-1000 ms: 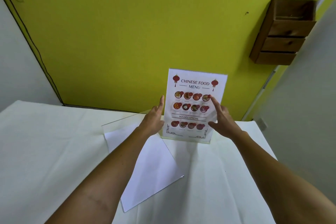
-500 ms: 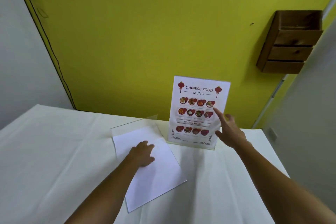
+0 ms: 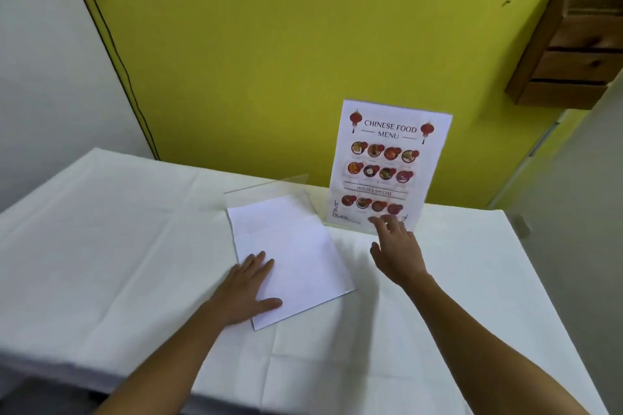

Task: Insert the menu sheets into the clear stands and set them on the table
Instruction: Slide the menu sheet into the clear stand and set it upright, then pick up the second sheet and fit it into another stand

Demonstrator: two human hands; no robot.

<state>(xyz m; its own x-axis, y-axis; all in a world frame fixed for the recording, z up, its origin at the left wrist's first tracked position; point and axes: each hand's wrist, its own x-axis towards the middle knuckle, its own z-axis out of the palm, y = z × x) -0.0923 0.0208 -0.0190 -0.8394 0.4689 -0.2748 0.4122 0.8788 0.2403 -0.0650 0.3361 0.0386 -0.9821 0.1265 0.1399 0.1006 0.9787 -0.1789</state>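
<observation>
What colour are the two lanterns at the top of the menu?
Red. The lanterns sit either side of the title on the menu sheet, seen in the head view.

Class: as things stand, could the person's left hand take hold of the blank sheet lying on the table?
Probably yes: the left hand already lies flat on the white sheet near its lower left corner, with nothing between them.

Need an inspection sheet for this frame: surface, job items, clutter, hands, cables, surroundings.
Surface: white-clothed table, creased.
Job's things: printed Chinese food menu sheet in a clear acrylic stand, upright at the far edge; second clear stand lying down with a blank-side-up white sheet on it.
Clutter: nothing seen.
Grippers: left hand flat on the white sheet's near corner; right hand open, fingertips at the upright stand's base, contact unclear.
Cables: thin black cable on the wall.
Surroundings: yellow wall, wooden wall rack.
</observation>
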